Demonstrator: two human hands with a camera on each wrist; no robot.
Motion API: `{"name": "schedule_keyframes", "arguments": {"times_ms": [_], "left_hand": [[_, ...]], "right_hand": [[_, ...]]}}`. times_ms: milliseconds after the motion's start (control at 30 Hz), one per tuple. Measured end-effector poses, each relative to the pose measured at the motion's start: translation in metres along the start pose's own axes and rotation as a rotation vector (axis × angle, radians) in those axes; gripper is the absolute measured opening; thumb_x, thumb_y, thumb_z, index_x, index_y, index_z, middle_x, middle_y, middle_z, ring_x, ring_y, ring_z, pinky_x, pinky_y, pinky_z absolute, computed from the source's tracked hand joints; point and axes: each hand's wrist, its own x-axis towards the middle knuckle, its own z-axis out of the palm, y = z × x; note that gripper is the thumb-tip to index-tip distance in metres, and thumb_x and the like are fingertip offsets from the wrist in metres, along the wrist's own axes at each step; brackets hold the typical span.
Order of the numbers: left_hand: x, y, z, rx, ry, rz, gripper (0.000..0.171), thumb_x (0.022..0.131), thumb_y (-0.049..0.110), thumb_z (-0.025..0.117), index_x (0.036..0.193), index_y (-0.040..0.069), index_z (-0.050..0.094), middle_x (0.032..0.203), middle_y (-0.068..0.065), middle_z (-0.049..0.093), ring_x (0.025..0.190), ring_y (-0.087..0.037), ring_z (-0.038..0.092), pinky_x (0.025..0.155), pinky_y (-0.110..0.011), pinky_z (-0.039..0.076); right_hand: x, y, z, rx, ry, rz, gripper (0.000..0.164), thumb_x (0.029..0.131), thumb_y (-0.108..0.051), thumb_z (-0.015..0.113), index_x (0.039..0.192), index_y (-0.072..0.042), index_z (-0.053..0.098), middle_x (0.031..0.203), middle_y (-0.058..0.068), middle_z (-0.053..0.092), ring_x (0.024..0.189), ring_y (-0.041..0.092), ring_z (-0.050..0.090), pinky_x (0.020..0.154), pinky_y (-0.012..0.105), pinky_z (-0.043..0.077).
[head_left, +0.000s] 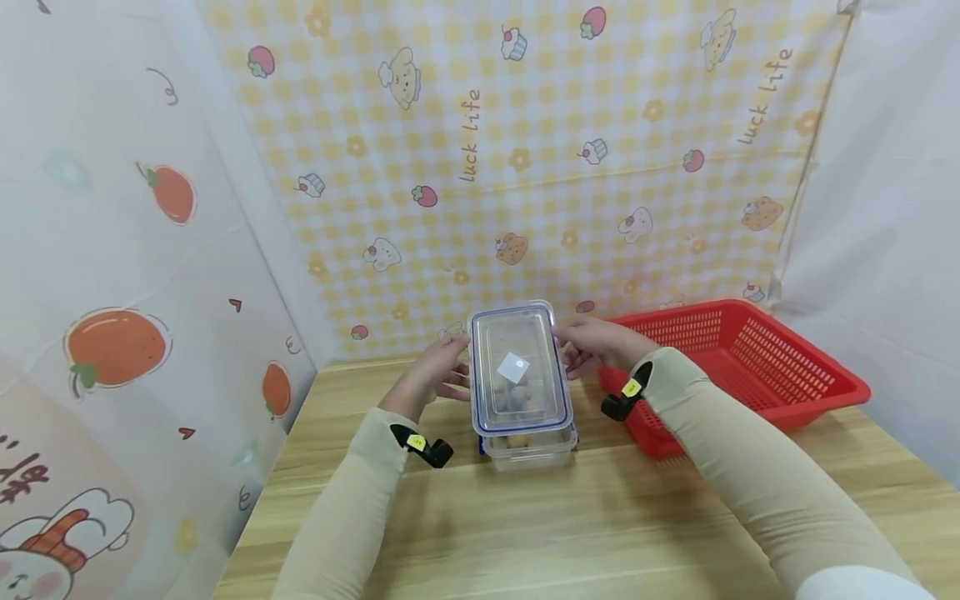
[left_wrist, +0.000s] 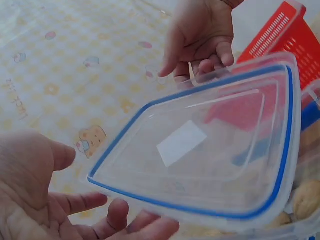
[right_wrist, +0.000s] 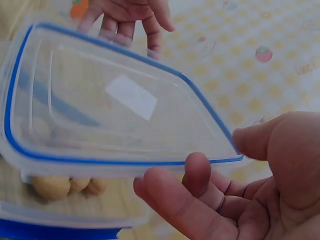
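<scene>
A clear plastic lid (head_left: pixel 517 333) with a blue sealing ring and a white square label is held tilted above a clear food container (head_left: pixel 528 455). Round, tan, walnut-like things (right_wrist: pixel 52 187) lie in the container, partly hidden by the lid. At the lid's left edge, my left hand (head_left: pixel 444 367) holds it, fingers along the rim; its thumb stands out in the left wrist view. My right hand (head_left: pixel 592 343) grips the opposite edge, and in the right wrist view its thumb touches a corner while the fingers lie against the rim. Blue clips show beside the container.
A red perforated plastic basket (head_left: pixel 810 400) stands on the wooden table (head_left: pixel 517 533), just right of the container and partly behind my right forearm. A yellow checked cloth (head_left: pixel 480 208) with cartoon prints hangs behind the table, with white printed sheeting (head_left: pixel 225 358) at the left.
</scene>
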Motion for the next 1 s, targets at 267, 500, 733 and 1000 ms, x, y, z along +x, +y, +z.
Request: {"name": "schedule_keyframes", "arguments": {"times_ms": [267,500,733,1000], "left_hand": [[-0.022,0.027,0.003,-0.058,0.034,0.129,0.060,0.105,0.061,0.030,0.142,0.017,0.047,0.095,-0.015,0.054,0.096,-0.035,0.062,0.082,-0.057,0.056],[-0.041,0.037,0.014,0.091,0.027,0.221,0.086,0.099,0.073,0.021,0.149,0.003,0.026,0.146,-0.030,0.040,0.141,-0.045,0.037,0.108,-0.066,0.035],[-0.041,0.006,0.029,0.280,0.145,0.388,0.099,0.092,0.079,0.039,0.154,0.005,0.015,0.158,-0.030,0.027,0.144,-0.045,0.033,0.114,-0.062,0.030],[-0.041,-0.029,0.041,0.341,0.264,0.588,0.092,0.095,0.060,0.060,0.153,0.003,0.017,0.153,-0.026,0.040,0.137,-0.041,0.045,0.110,-0.056,0.039]], "right_hand": [[-0.024,-0.029,0.005,-0.028,0.151,-0.119,0.066,0.104,-0.063,0.029,0.108,0.000,0.046,0.074,0.015,0.066,0.069,0.025,0.066,0.074,0.044,0.061],[-0.035,-0.034,0.019,-0.301,0.320,-0.293,0.078,0.100,-0.071,0.028,0.128,0.001,0.046,0.103,0.022,0.058,0.093,0.034,0.058,0.077,0.042,0.052],[-0.037,-0.012,0.041,-0.354,0.371,-0.403,0.092,0.089,-0.076,0.053,0.141,-0.003,0.031,0.135,0.027,0.052,0.123,0.040,0.056,0.097,0.055,0.047],[-0.037,0.014,0.059,-0.322,0.363,-0.553,0.105,0.084,-0.063,0.073,0.161,-0.018,0.017,0.151,0.014,0.049,0.137,0.039,0.047,0.107,0.063,0.039]]}}
